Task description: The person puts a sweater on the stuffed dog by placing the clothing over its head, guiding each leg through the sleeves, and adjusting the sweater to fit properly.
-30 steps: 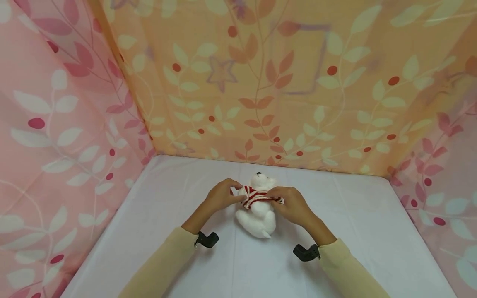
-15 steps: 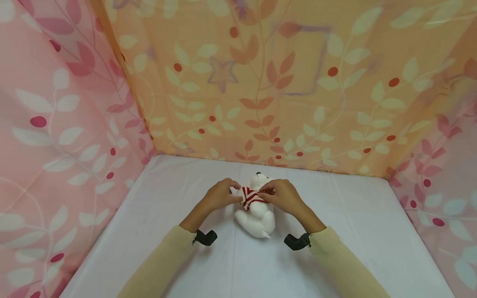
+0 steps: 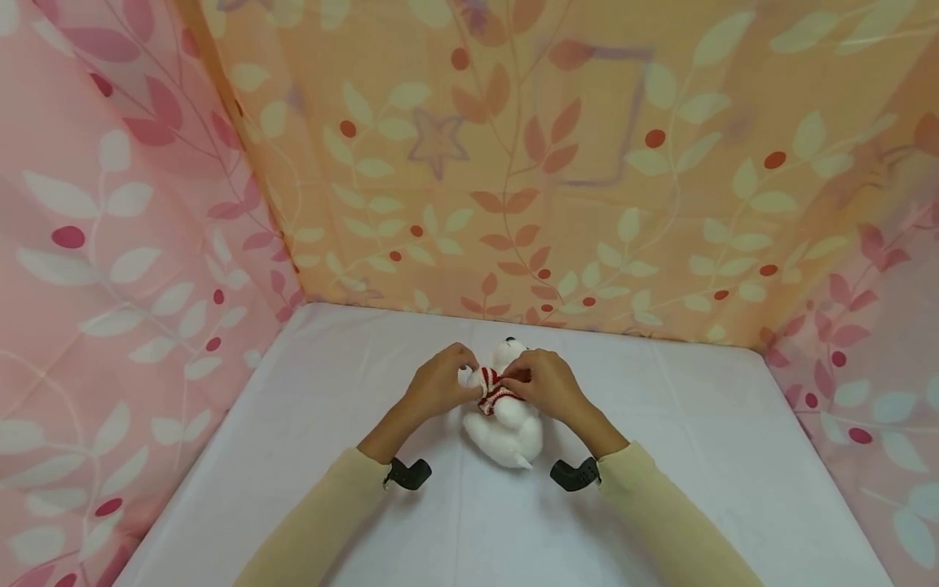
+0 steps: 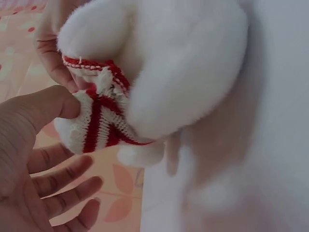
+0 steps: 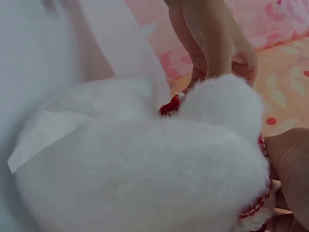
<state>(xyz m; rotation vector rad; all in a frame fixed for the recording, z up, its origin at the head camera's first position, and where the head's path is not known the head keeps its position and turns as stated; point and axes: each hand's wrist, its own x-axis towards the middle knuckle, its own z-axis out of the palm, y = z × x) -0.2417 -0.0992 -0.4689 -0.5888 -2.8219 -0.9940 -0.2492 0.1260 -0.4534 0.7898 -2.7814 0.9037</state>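
A white plush bear (image 3: 506,444) lies on its back, head toward the far wall, in a red-and-white striped knitted sweater (image 4: 104,121). My left hand (image 3: 440,383) is at the bear's left-side sleeve in the head view. Its thumb (image 4: 63,104) presses the knit in the left wrist view, and the other fingers spread loosely below. From the opposite side, my right hand (image 3: 550,383) pinches the sweater at the chest, covering part of the bear's head and body. The bear's legs and a white tag (image 5: 46,135) fill much of the right wrist view.
A white cloth (image 3: 484,530) covers the table under the bear. Orange leaf-print fabric (image 3: 440,187) hangs behind it, with pink fabric (image 3: 81,326) at the left and more at the right. Black wrist devices (image 3: 408,474) sit at both cuffs.
My right hand has moved left from the bear's right side to the middle of its chest, bunching the sweater there. My left hand has stayed almost in place at the sleeve.
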